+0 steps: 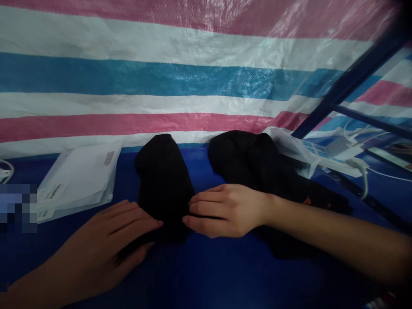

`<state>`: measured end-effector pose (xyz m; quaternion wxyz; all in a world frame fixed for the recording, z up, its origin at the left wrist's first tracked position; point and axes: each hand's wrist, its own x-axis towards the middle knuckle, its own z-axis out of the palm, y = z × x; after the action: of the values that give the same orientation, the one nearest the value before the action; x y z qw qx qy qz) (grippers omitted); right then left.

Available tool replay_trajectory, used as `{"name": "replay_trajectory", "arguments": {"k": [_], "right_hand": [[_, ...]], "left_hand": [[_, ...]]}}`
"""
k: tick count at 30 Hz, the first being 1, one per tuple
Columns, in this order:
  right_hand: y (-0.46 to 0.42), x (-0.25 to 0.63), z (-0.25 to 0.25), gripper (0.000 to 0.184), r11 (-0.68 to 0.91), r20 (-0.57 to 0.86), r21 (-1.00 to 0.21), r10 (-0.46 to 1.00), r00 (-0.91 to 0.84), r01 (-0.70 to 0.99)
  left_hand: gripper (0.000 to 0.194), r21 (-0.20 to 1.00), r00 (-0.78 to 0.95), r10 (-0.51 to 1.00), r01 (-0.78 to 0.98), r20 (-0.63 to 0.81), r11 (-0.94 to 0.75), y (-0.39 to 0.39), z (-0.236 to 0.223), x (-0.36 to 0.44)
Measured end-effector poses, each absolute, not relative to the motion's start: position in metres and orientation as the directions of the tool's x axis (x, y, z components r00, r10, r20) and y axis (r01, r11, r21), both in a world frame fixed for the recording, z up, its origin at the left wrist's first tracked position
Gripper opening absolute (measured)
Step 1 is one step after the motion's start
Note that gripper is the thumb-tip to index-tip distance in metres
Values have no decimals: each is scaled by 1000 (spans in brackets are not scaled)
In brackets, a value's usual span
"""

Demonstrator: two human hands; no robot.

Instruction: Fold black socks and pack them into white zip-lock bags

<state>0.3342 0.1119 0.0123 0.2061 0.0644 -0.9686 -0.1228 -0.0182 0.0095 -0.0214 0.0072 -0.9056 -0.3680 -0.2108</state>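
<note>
A black sock (165, 180) lies on the blue surface in front of me, its rounded end pointing away. My left hand (112, 240) is at its near left edge, fingers together on top and thumb lower down, with dark cloth seemingly between them. From the right, my right hand (225, 210) has its bent fingertips closed on the sock's near right edge; the thumb is mostly hidden. Beside that forearm rests a pile of black socks (244, 154), some with orange lettering, partly covered by my arm.
Clear plastic bags with white labels (83, 176) lie to the left. At the right, a white plastic bag (286, 146), a white box-like item (341, 159) and cables sit by a dark blue metal frame (341, 94). A striped plastic sheet (161, 77) hangs behind.
</note>
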Motion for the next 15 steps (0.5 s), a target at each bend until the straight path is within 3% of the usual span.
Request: {"name": "replay_trajectory", "arguments": {"k": [7, 11, 15], "right_hand": [[110, 328, 12, 44, 974, 385, 189, -189, -903, -123], [106, 322, 15, 65, 975, 464, 171, -205, -862, -140], [102, 321, 18, 43, 966, 494, 244, -195, -847, -80]], "left_hand": [[51, 141, 719, 607, 599, 339, -788, 3, -11, -13], [45, 212, 668, 682, 650, 298, -730, 0, -12, -16], [40, 297, 619, 727, 664, 297, -686, 1, -13, -21]]}}
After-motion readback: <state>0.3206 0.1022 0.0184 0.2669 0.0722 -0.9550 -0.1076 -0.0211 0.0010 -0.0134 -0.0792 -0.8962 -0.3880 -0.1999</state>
